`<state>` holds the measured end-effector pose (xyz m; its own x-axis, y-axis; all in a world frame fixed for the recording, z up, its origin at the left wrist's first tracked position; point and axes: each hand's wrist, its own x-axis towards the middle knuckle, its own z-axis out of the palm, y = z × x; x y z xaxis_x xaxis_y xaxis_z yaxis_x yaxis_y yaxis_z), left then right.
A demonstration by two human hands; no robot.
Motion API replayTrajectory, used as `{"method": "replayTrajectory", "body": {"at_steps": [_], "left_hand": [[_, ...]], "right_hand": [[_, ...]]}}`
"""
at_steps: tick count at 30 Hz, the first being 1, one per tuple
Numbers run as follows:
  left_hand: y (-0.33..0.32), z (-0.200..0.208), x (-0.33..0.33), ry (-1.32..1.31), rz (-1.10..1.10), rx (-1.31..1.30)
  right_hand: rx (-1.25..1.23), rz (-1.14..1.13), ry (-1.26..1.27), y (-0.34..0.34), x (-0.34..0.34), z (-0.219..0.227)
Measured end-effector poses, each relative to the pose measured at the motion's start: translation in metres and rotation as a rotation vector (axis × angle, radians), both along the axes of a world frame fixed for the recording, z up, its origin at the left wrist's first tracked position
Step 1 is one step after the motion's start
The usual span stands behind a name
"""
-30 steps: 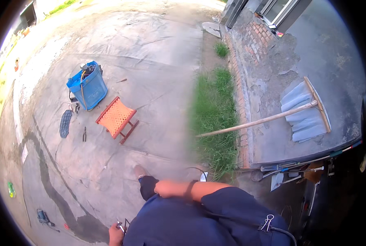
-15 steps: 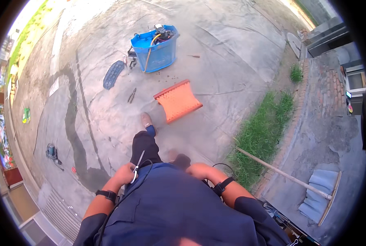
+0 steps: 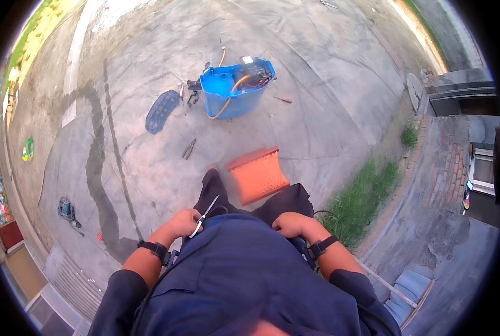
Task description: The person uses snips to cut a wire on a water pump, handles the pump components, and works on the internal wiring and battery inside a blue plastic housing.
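My left hand [image 3: 185,223] is closed in front of my waist, around a slim white-handled tool [image 3: 205,217] with a thin pale blade that points up and away. Also at my waist, my right hand [image 3: 290,224] is curled shut against the dark blue clothing. Whatever its fingers may hold is hidden. Just beyond my knees, an orange plastic stool [image 3: 260,178] lies on its side. Farther off stands a blue plastic tank [image 3: 233,103], open at the top, with a black motor-like unit [image 3: 254,74] and a yellowish hose [image 3: 226,105].
Left of the tank lie a dark blue slotted panel [image 3: 162,111] and pliers [image 3: 189,149]. A screwdriver [image 3: 283,99] rests at its right. Far left sits a small pump-like device [image 3: 66,209]. Grass [image 3: 359,190] and a wooden-handled squeegee-like tool [image 3: 390,288] are on the right.
The view has shifted, so the tank and stool appear lower and further right. My legs have moved to either side of the stool's near end. The left hand keeps the white-handled tool.
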<state>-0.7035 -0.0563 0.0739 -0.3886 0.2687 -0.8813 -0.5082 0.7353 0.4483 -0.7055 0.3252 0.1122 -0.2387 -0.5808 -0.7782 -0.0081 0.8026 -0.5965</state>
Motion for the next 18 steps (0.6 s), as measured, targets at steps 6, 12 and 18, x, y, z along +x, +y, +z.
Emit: {"method": "replayTrajectory", "body": {"at_steps": [6, 12, 18], "left_hand": [[0.019, -0.017, -0.054, -0.118, 0.117, 0.013], [0.069, -0.033, -0.131, 0.052, 0.353, -0.073], [0.174, -0.051, -0.23, 0.066, 1.017, 0.153]], "right_hand": [[-0.025, 0.069, -0.016, 0.027, -0.097, -0.009], [-0.082, 0.257, -0.073, 0.056, -0.218, -0.048], [-0.11, 0.319, -0.376, 0.103, -0.297, -0.104]]}}
